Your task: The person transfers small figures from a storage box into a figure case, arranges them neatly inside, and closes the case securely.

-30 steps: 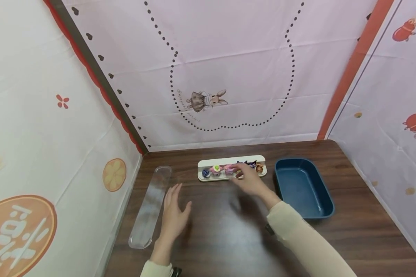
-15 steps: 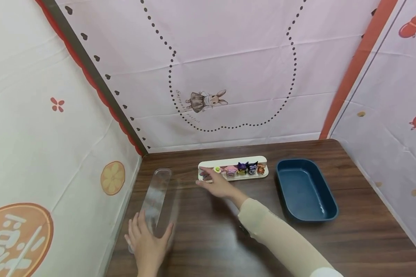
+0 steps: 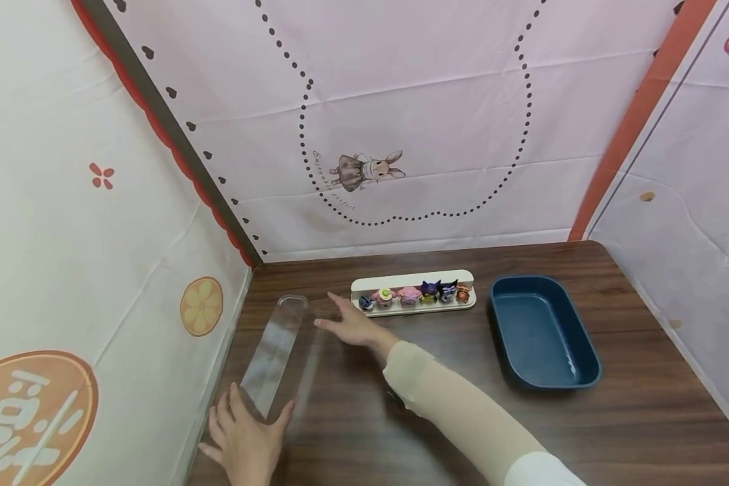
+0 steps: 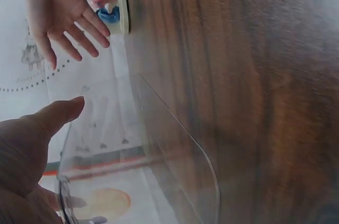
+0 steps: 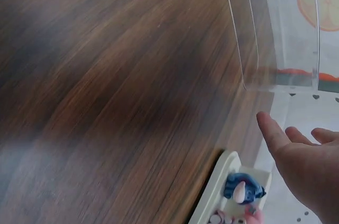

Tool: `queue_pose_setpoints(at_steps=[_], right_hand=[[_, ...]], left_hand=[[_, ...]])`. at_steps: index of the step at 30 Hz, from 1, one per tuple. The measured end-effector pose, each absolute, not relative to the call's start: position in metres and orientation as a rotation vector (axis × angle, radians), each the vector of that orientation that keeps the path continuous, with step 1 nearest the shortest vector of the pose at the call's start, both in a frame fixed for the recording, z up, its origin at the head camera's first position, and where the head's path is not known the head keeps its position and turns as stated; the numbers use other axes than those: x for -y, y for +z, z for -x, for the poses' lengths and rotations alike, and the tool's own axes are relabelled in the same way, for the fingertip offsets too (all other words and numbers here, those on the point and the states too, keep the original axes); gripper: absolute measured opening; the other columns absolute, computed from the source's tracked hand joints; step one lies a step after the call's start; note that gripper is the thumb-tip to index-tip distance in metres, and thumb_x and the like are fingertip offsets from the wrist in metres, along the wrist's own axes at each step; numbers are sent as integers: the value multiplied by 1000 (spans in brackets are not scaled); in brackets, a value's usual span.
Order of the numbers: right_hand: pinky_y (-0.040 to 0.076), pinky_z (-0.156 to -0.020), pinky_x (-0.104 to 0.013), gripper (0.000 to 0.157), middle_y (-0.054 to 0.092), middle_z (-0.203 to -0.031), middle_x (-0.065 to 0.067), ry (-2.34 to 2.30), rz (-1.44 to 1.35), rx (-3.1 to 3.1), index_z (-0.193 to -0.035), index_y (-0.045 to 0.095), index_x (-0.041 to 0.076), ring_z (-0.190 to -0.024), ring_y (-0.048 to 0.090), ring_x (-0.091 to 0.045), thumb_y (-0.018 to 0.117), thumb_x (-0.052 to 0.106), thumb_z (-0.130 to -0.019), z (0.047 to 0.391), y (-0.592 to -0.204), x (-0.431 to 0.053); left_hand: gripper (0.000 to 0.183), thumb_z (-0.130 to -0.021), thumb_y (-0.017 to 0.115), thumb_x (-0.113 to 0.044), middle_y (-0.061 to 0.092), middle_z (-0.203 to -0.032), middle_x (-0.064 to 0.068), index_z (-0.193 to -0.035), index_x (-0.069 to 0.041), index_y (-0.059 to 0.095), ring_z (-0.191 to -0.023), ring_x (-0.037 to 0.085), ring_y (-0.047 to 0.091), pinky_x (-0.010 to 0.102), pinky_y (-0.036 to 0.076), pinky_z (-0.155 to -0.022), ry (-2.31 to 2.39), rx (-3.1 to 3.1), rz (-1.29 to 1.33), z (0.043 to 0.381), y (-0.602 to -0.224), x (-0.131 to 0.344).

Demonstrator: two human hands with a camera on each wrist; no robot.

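A long clear plastic cover point(image 3: 275, 354) with rounded ends stands on the left of the table. My left hand point(image 3: 244, 435) is at its near end, thumb and fingers spread on either side; in the left wrist view some fingers show behind the clear wall. My right hand point(image 3: 357, 325) reaches leftward with straight fingers, a gap from the cover's far end, and holds nothing. Behind it lies a white tray point(image 3: 412, 279) bearing a row of several small figurines point(image 3: 428, 291): blue, pink, purple, black and orange. The blue figurine point(image 5: 244, 187) at its left end shows in the right wrist view.
A dark blue rectangular bin point(image 3: 537, 331) stands on the right of the brown wooden table point(image 3: 352, 418). Printed white cloth point(image 3: 449, 148) hangs behind and along both sides of the table.
My right hand has swept left past the figurines toward the cover's far end. My left hand has gone left and back to the cover's near end. The tray and bin stay put.
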State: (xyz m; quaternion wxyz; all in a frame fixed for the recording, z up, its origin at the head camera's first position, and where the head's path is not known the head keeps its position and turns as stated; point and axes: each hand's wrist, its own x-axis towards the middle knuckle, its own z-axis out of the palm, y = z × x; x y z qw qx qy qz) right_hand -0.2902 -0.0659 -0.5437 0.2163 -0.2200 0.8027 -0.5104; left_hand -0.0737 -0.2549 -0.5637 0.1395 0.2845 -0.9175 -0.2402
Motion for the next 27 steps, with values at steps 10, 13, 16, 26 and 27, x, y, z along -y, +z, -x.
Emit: queue_pose_setpoints(at_steps=[10,13,16,26,27], right_hand=[[29,-127,-54,90,18,-173,-15,-1380,584,-2151,-168,15,21,-156,29,-38,62,56,-99,293,-555,85],[31,-126,-53,85,25,-172,-13,-1367,599,-2141,-166,24,19,-155,32,-37,63,54,-99,291,-557,89],[34,-124,-52,81,30,-170,-13,-1355,604,-2121,-165,29,20,-153,36,-38,63,53,-100,288,-558,92],[38,-122,-52,82,27,-170,-15,-1384,606,-2086,-166,27,22,-147,45,-41,65,52,-99,287,-560,92],[38,-122,-53,82,28,-170,-14,-1389,607,-2090,-166,27,22,-146,46,-41,64,52,-99,288,-560,91]], left_hand=[[118,-75,92,-39,36,-145,36,-164,-7,21,-128,61,35,79,43,-89,-713,2608,-908,68,-573,262],[117,-77,91,-37,38,-144,36,-165,-10,18,-122,59,41,79,49,-72,-706,2623,-935,68,-574,262],[117,-78,90,-36,40,-144,36,-166,-11,18,-120,58,42,79,49,-70,-698,2625,-949,68,-574,262],[114,-77,91,-38,44,-143,31,-165,-14,24,-121,54,44,79,49,-67,-655,2597,-985,67,-568,259],[114,-76,92,-38,45,-143,31,-165,-15,24,-122,55,44,79,49,-68,-653,2591,-984,67,-566,259]])
